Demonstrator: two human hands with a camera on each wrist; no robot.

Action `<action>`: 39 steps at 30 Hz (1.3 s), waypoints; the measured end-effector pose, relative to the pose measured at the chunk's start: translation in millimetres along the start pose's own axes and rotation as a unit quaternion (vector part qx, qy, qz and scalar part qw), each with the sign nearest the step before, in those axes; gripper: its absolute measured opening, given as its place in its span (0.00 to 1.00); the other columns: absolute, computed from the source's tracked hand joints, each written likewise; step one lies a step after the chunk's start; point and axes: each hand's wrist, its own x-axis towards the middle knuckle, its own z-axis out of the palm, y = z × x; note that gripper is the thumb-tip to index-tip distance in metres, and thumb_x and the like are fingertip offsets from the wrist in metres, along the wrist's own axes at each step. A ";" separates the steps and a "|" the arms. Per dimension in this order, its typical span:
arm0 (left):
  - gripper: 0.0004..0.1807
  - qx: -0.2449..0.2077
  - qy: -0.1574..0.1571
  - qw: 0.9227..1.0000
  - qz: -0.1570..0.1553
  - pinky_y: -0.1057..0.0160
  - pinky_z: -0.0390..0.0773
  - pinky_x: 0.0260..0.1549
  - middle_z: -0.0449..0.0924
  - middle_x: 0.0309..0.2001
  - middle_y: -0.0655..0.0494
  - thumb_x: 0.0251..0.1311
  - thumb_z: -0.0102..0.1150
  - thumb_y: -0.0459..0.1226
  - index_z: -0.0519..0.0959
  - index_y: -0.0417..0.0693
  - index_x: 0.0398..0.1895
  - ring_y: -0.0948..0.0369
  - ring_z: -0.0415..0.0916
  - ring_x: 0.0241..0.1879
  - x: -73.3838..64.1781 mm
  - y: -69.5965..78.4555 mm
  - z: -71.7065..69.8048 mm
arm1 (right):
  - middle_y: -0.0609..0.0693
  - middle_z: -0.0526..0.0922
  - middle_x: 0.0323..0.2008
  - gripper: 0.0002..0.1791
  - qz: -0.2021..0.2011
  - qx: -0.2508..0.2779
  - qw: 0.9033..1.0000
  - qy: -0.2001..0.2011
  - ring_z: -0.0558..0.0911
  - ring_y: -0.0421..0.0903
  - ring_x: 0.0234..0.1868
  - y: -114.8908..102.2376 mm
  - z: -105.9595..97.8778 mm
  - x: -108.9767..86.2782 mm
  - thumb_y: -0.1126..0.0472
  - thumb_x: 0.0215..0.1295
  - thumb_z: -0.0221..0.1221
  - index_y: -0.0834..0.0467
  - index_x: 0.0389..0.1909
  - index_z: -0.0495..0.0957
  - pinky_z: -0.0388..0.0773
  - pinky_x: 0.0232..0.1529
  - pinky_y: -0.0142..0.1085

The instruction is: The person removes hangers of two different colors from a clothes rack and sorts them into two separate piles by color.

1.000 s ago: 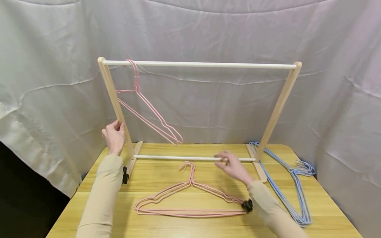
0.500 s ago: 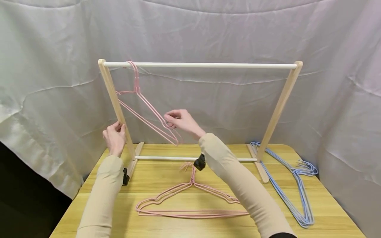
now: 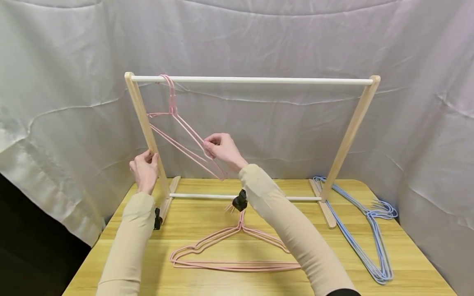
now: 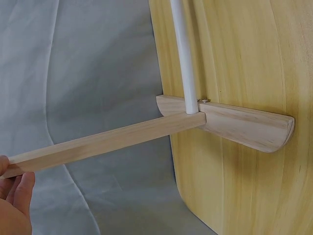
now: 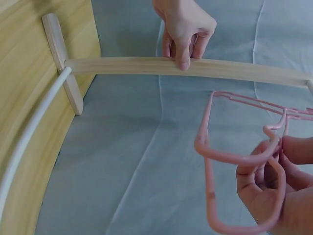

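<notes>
Two pink wire hangers (image 3: 172, 98) hang by their hooks near the left end of the white top rail (image 3: 259, 79). My right hand (image 3: 225, 151) pinches the near sloping arm of one, close to its shoulder notch. In the right wrist view, thumb and fingers close around this pink hanger (image 5: 211, 196), and the rounded ends of both hangers stand apart. My left hand (image 3: 144, 170) grips the rack's wooden left post (image 3: 142, 111) about halfway up. The left wrist view has only part of that hand beside the post (image 4: 107, 141).
Pink hangers (image 3: 241, 222) lie stacked on the wooden table (image 3: 207, 283), partly covered by my right forearm. Several blue hangers (image 3: 378, 246) lie by the right foot (image 3: 327, 213) of the rack. A lower white bar (image 3: 207, 196) joins the feet. Grey curtain surrounds the table.
From above the lower bar at the right, my right hand has risen leftward to the hanging pink hangers and taken hold of one. My left hand stays on the post.
</notes>
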 end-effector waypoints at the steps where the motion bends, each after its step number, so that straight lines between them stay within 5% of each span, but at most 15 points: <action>1: 0.18 0.001 0.001 1.000 0.001 0.45 0.67 0.59 0.85 0.52 0.37 0.73 0.54 0.41 0.82 0.41 0.57 0.42 0.69 0.58 0.0 0.4 -0.2 | 0.49 0.78 0.25 0.12 0.002 -0.008 1.000 0.006 0.74 0.39 0.25 -0.6 0.2 -0.3 0.65 0.74 0.56 0.70 0.47 0.81 0.72 0.29 0.27; 14: 0.18 -0.004 0.000 1.000 -0.004 0.45 0.64 0.59 0.85 0.53 0.37 0.73 0.54 0.41 0.82 0.42 0.57 0.43 0.67 0.59 -0.3 2.4 -0.7 | 0.48 0.81 0.29 0.10 -0.010 -0.066 0.997 0.050 0.74 0.39 0.31 -3.7 1.4 -4.2 0.62 0.73 0.57 0.65 0.44 0.83 0.70 0.32 0.26; 28: 0.17 -0.004 0.000 1.000 0.003 0.45 0.64 0.59 0.85 0.51 0.37 0.73 0.54 0.41 0.83 0.42 0.56 0.42 0.67 0.58 -0.1 1.5 -0.3 | 0.49 0.79 0.25 0.10 -0.057 -0.035 0.994 0.091 0.73 0.38 0.28 -11.0 -9.5 -9.4 0.64 0.71 0.59 0.68 0.42 0.83 0.69 0.31 0.26; 39: 0.13 0.014 0.032 0.999 0.037 0.49 0.73 0.51 0.88 0.45 0.39 0.72 0.56 0.39 0.86 0.40 0.46 0.42 0.81 0.44 2.2 -0.8 1.4 | 0.52 0.81 0.28 0.10 -0.101 -0.012 0.989 0.106 0.73 0.38 0.28 -14.1 -28.4 -27.9 0.64 0.69 0.61 0.69 0.40 0.82 0.70 0.33 0.27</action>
